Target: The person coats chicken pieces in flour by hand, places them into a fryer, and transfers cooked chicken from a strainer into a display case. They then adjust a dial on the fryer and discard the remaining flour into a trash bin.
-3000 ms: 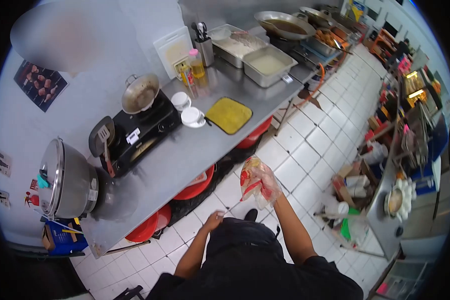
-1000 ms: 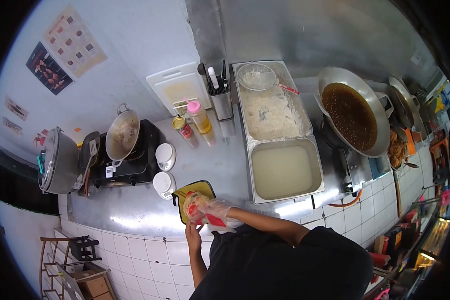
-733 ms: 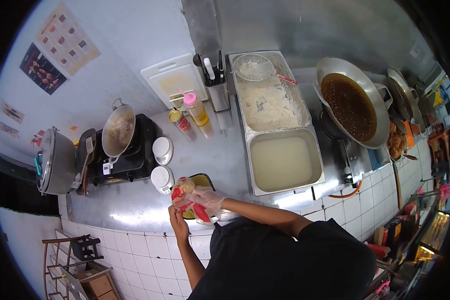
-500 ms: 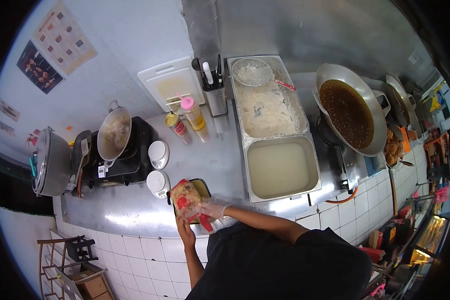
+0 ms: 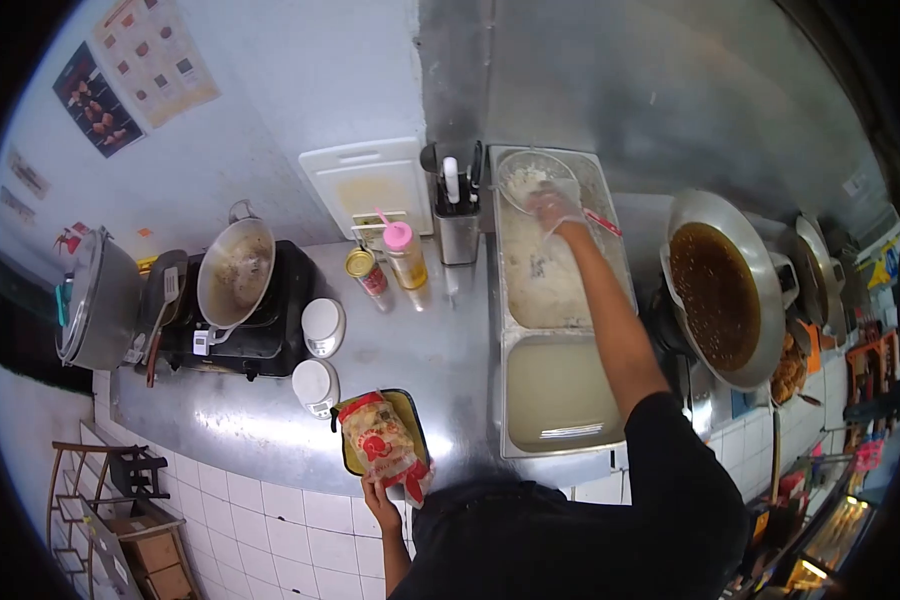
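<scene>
My left hand is at the lower edge of a red-and-clear plastic bag with pale contents, its fingers closed on the bag's edge. The bag lies over a dark-rimmed tray with yellowish insides. Far forward, my right hand, in a clear plastic glove, is over the near side of a round mesh strainer that holds whitish lumps. Its fingers are blurred and partly hidden. Under the strainer is a steel pan of flour; nearer me sits a pan of pale liquid.
Two white kitchen scales, a can and a pink-capped bottle stand left of the pans. Farther left, a pan rests on a black stove. A wok of brown liquid stands at right.
My right hand has left the plastic bag and reached forward and right to the strainer. My left hand stays at the bag, which now lies flatter on the tray. The view has shifted.
</scene>
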Demonstrator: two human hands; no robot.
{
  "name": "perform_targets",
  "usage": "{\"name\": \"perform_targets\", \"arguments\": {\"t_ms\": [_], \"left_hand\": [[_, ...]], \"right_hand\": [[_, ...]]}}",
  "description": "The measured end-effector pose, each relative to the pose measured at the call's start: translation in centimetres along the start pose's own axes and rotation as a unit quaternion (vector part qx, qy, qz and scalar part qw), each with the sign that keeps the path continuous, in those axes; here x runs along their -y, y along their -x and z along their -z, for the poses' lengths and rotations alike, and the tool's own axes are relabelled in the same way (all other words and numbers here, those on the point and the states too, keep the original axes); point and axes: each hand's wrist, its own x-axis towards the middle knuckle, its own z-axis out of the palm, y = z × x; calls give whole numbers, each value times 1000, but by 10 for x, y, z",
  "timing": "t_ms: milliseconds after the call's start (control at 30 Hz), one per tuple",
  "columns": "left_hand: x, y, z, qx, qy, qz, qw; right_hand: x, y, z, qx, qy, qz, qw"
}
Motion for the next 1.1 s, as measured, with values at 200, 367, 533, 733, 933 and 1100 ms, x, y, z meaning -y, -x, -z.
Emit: {"name": "perform_targets", "arguments": {"t_ms": [200,367,533,733,933,1100], "left_hand": [[7,26,22,-128,73,75,986],[22,58,61,-277,149,160,936],[53,74,95,-363,208,219,882],[100,78,104,-367,224,274,860],[140,99,93,-380,273,324,822],[122,92,90,-428,258,300,813]], "right_hand": [[-78,-42,-79,173,74,-147,971],[11,-25,63,52,-54,-318,945],[96,27,146,-28,-212,-283,935],[184,45,131,1,-433,-170,885],[233,46,27,34,-433,-189,881],[250,63,4,50,-303,-97,947]]}}
